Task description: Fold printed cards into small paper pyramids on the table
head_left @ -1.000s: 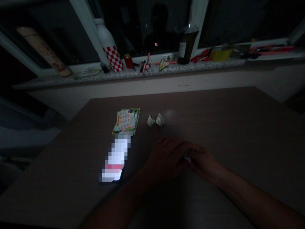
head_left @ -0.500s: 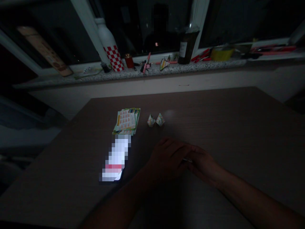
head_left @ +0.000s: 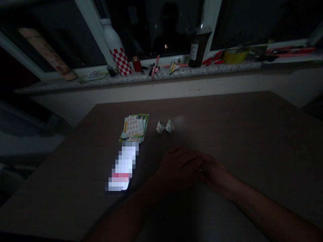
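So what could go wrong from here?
In this dim light, the left hand and right hand hide nearly all of the pale piece between them, so a slip might go unseen. Two folded paper shapes sit just beyond the left hand and could get knocked. The phone beside the left arm might be nudged.

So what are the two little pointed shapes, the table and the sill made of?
Shapes: probably printed paper, given the crisp folds. Table: perhaps wood or laminate, fine-grained with a faint sheen. Sill: speckled grey, likely stone; finish unclear.
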### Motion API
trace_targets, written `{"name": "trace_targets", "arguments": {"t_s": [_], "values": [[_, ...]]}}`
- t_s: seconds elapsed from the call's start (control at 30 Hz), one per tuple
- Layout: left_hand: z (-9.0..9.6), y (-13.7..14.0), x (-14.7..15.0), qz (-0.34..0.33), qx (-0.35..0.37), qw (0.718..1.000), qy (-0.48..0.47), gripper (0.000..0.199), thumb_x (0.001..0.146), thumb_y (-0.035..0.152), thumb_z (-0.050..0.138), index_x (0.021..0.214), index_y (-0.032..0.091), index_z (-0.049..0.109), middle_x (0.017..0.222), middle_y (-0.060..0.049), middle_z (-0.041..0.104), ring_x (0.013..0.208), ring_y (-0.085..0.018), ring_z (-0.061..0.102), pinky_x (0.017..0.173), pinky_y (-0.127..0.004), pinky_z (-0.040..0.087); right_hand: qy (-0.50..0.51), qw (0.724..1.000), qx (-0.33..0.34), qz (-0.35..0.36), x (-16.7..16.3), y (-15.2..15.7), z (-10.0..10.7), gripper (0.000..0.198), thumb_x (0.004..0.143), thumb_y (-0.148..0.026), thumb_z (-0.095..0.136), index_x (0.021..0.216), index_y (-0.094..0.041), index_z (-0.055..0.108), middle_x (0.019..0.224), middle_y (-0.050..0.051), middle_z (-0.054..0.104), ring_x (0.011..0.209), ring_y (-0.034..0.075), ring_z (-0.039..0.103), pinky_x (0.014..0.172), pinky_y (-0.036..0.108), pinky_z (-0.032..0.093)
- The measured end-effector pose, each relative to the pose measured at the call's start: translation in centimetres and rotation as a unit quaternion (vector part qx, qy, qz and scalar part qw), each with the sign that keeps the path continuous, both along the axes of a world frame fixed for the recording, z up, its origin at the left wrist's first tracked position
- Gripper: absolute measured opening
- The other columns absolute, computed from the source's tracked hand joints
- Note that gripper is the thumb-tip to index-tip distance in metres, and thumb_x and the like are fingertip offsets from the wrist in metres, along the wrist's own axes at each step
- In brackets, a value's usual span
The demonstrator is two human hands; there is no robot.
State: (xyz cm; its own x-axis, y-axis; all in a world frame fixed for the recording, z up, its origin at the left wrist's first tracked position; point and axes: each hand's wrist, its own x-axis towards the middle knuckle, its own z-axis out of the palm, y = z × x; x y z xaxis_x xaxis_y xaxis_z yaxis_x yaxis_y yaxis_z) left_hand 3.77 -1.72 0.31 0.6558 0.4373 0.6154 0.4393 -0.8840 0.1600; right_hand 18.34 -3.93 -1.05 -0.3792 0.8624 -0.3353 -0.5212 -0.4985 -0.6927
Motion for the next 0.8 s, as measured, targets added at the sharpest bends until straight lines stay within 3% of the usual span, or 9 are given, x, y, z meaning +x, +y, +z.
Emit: {"name": "trace_targets", "arguments": {"t_s": [0.4,0.63,0.8], "values": [[-0.1,0.1,0.0,-0.013,-0.005,1.000,-0.001,0.015,0.084,0.020,0.054,0.094,0.015,0.064,0.096,-0.003,0.070,0.085,-0.016,0.060,0.078,-0.034,0.043,0.033,0.999,0.005,0.003,0.1,0.2,-0.8,0.014,0.065,-0.009,0.064,0.076,-0.017,0.067,0.067,-0.001,0.064,0.060,0.009,0.058,0.057,0.018,0.044],[-0.1,0.0,0.1,0.017,-0.032,0.999,-0.027,0.025,0.084,0.027,0.055,0.106,0.016,0.061,0.098,-0.007,0.068,0.089,-0.020,0.060,0.082,-0.036,0.044,0.028,1.000,0.006,-0.004,0.2,0.5,0.4,0.010,0.065,-0.011,0.067,0.072,-0.018,0.071,0.069,0.000,0.067,0.064,0.011,0.060,0.057,0.018,0.046],[-0.2,0.1,-0.6,0.055,-0.133,0.983,-0.111,0.027,0.080,0.029,0.062,0.104,0.018,0.063,0.097,-0.007,0.067,0.091,-0.020,0.060,0.083,-0.035,0.047,0.054,0.997,0.054,0.007,0.7,0.9,0.4,0.012,0.074,-0.019,0.063,0.082,-0.018,0.071,0.082,0.003,0.070,0.074,0.013,0.062,0.069,0.023,0.048]]}}
